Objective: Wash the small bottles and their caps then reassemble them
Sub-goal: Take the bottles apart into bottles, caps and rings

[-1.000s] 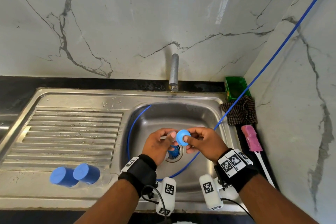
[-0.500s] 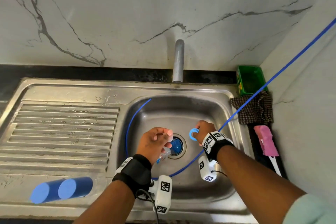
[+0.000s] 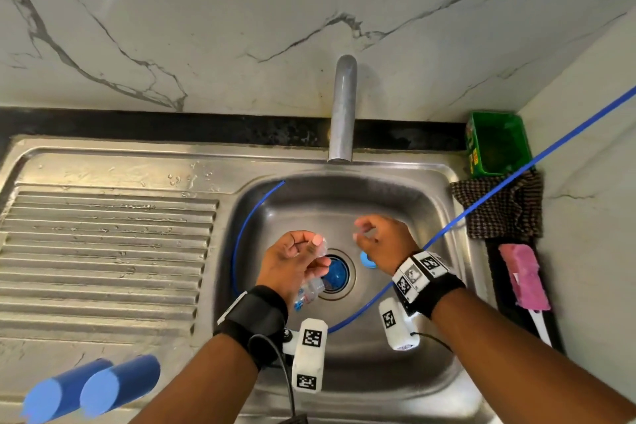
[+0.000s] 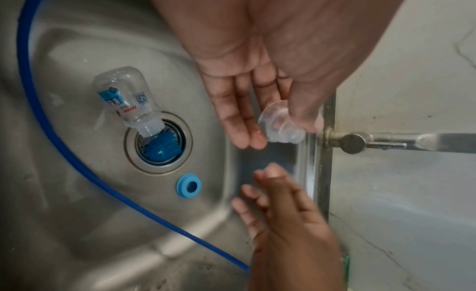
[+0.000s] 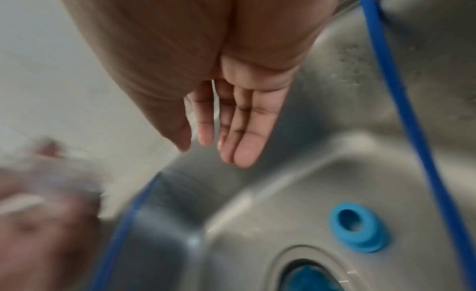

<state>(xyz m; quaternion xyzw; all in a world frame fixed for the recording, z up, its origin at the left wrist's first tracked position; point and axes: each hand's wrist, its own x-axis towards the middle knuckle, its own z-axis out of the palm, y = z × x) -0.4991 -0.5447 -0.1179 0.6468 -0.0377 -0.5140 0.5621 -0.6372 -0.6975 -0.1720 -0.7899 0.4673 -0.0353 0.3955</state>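
A: Nearest us, 2 capped bottles lie touching on the drainboard. In the sink, our left hand pinches a clear bottle between thumb and fingertips.

B: And the right hand? Its fingers look relaxed and straight in the wrist view, holding nothing.

A: Agreed. The blue ring lies on the basin floor beside the drain; another bottle rests there, neck over a blue cap.

B: We judge these light, thin and slippery when wet, so grip the bottle round its body, not squeezing hard. Farther back stands the tap.
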